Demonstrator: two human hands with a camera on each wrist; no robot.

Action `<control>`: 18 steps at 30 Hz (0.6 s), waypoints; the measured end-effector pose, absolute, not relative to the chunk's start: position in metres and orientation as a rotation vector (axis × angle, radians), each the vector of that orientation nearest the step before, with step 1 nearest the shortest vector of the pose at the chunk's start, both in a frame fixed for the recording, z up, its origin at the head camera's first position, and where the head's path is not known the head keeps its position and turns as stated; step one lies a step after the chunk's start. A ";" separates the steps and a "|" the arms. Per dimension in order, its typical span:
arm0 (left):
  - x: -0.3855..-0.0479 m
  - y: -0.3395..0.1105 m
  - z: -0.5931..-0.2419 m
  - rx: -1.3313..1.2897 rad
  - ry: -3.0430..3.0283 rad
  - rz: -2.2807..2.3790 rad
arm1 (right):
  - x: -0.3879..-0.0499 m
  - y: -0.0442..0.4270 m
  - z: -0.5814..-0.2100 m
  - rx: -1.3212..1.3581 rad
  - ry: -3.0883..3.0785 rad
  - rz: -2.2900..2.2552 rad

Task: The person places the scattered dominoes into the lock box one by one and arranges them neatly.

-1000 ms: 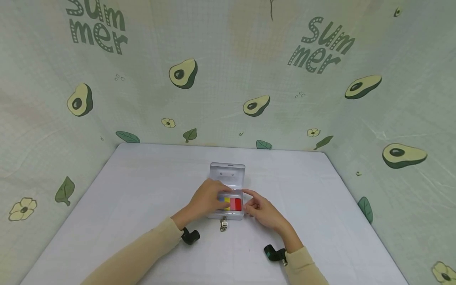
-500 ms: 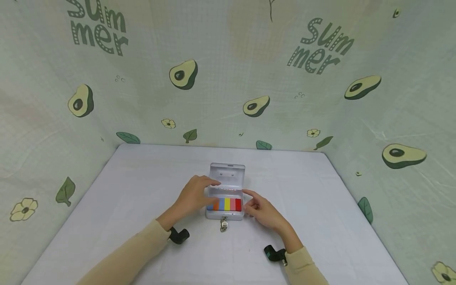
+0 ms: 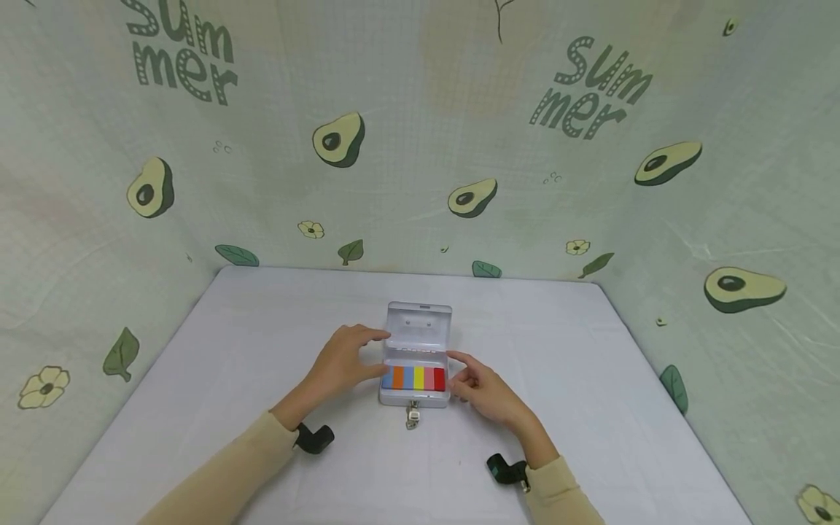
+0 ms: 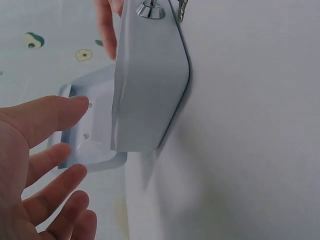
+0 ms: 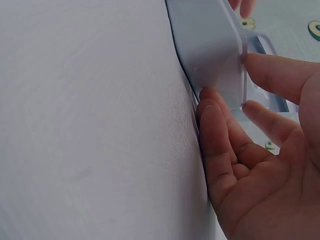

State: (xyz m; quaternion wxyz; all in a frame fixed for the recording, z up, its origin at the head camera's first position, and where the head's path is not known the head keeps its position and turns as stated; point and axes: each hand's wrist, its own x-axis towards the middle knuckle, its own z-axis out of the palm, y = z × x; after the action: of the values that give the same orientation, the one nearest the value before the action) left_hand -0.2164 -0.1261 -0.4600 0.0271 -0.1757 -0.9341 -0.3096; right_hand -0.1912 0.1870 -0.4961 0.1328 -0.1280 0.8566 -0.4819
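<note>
A small pale grey metal cash box (image 3: 394, 399) sits on the table with its lid (image 3: 418, 325) raised. Inside, a row of coloured blocks (image 3: 418, 378) runs light blue, orange, blue, yellow, pink and red. Keys (image 3: 413, 415) hang from the front lock. My left hand (image 3: 341, 362) is beside the box's left side, thumb and fingers spread, holding nothing; the left wrist view shows a gap between its fingers (image 4: 55, 192) and the box. My right hand (image 3: 487, 391) rests its fingertips against the box's right side; in the right wrist view the thumb (image 5: 275, 75) touches the upper edge.
A white cloth (image 3: 275, 313) covers the table. Patterned curtains (image 3: 407, 146) with avocado prints stand behind and at both sides. A black wrist camera (image 3: 316, 440) sits on the left wrist, and another camera (image 3: 504, 469) on the right.
My left hand has drawn back leftward from above the box, uncovering the left part of the block row. The right hand has stayed at the box's right side.
</note>
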 end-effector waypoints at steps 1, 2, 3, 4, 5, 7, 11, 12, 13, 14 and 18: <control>-0.217 -0.128 -0.461 -0.539 -2.884 -0.956 | -0.191 0.187 -0.496 -0.371 2.486 -1.396; -0.217 -0.130 -0.462 -0.535 -2.883 -0.952 | -0.191 0.187 -0.496 -0.372 2.487 -1.398; -0.217 -0.132 -0.463 -0.529 -2.885 -0.950 | -0.191 0.187 -0.496 -0.374 2.489 -1.399; -0.217 -0.134 -0.463 -0.522 -2.887 -0.945 | -0.191 0.187 -0.496 -0.379 2.490 -1.401; -0.217 -0.136 -0.465 -0.515 -2.888 -0.935 | -0.191 0.187 -0.496 -0.381 2.490 -1.403; -0.216 -0.141 -0.466 -0.503 -2.891 -0.934 | -0.190 0.187 -0.495 -0.384 2.491 -1.406; -0.214 -0.152 -0.467 -0.482 -2.887 -0.920 | -0.189 0.187 -0.495 -0.385 2.488 -1.403; -0.214 -0.155 -0.467 -0.476 -2.884 -0.921 | -0.189 0.187 -0.494 -0.386 2.487 -1.404; -0.214 -0.158 -0.467 -0.470 -2.881 -0.915 | -0.188 0.187 -0.494 -0.387 2.487 -1.402; -0.214 -0.160 -0.467 -0.464 -2.877 -0.908 | -0.188 0.186 -0.493 -0.387 2.488 -1.401; -0.215 -0.169 -0.469 -0.436 -2.863 -0.854 | -0.188 0.185 -0.491 -0.391 2.492 -1.403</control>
State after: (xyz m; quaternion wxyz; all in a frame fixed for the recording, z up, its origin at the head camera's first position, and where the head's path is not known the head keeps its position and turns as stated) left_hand -0.2145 -0.1687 -0.4695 0.0614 -0.1443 -0.9465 -0.2822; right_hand -0.1883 0.1855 -0.4914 0.1271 -0.1344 0.8564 -0.4821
